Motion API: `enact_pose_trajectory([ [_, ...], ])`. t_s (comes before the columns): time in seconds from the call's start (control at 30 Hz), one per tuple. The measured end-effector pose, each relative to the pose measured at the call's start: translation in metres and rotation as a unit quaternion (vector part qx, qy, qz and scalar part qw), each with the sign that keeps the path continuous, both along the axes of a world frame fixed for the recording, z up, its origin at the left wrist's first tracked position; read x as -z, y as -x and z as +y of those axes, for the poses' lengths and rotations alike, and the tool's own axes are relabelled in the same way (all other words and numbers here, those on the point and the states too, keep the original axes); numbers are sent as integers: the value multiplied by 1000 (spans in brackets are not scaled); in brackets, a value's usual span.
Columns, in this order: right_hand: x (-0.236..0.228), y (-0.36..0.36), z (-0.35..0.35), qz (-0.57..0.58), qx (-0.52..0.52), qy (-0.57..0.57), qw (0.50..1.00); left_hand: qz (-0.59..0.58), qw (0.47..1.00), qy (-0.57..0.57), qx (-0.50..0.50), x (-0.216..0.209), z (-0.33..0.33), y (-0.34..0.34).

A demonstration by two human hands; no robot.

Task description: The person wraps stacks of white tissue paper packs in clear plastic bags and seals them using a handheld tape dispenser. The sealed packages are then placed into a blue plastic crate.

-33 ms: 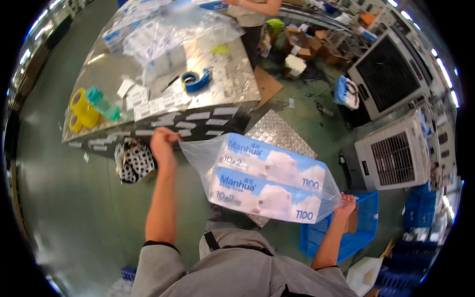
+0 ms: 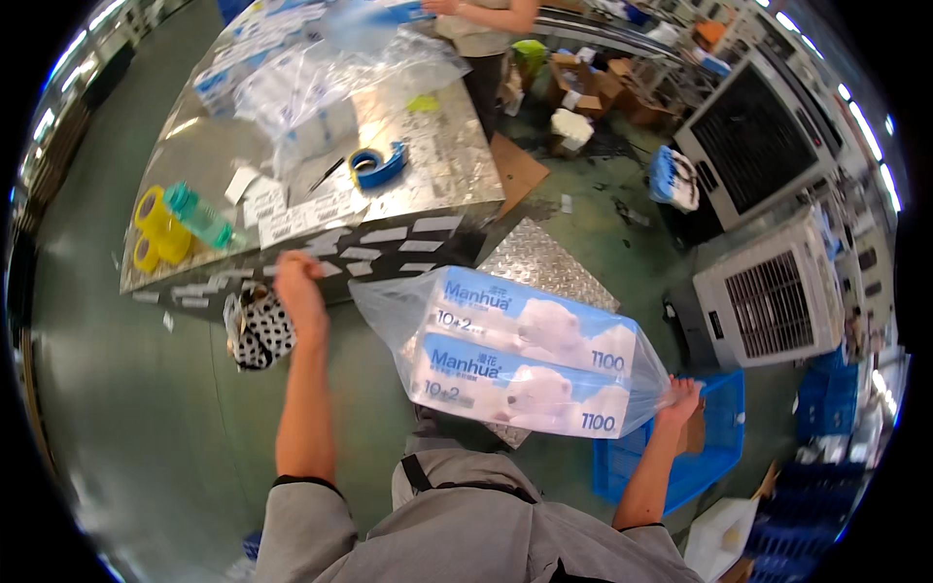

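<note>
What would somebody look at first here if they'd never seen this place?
Probably the two blue-and-white packs with bear pictures, inside a clear bag in the middle, one end gripped by the right hand. Next, maybe the yellow rolls and teal bottle at the near left corner of the metal table.

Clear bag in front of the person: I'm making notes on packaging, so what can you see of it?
The clear bag looks like thin, shiny plastic, creased at both ends. Through it show two blue-and-white packs with bear pictures, side by side. It slants, right end lower, over a textured metal plate; whether they touch is unclear. Its left end flares loosely, apart from the left hand; its right end is bunched in the right hand.
</note>
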State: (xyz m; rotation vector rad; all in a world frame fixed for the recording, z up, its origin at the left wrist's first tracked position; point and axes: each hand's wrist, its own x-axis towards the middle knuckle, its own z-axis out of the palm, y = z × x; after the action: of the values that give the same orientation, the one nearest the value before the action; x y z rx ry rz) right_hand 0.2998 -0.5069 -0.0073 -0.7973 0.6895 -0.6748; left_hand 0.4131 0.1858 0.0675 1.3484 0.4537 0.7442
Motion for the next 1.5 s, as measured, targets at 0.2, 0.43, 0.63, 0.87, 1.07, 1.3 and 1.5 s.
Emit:
enact_pose_trajectory([
  [0.2,8,11,-3,12,-82,61,995,-52,838,-523,149,-84,-103,22],
  [0.43,-53,62,35,99,82,343,931,45,540,-693,475,12,-201,15],
  [0.63,-77,144,210,103,-134,531,830,32,518,-743,422,37,-197,3],
  [0.87,-9,78,301,115,-292,786,533,-70,593,-712,369,-51,-209,1],
  [1.07,-16,-5,296,194,-332,798,464,-111,429,-715,541,-11,-200,16],
  [1.3,-21,-31,297,238,-387,799,393,-181,481,-613,599,79,-190,22],
  [1.5,-112,-20,319,373,-541,668,350,-213,544,-512,630,114,-187,17],
])
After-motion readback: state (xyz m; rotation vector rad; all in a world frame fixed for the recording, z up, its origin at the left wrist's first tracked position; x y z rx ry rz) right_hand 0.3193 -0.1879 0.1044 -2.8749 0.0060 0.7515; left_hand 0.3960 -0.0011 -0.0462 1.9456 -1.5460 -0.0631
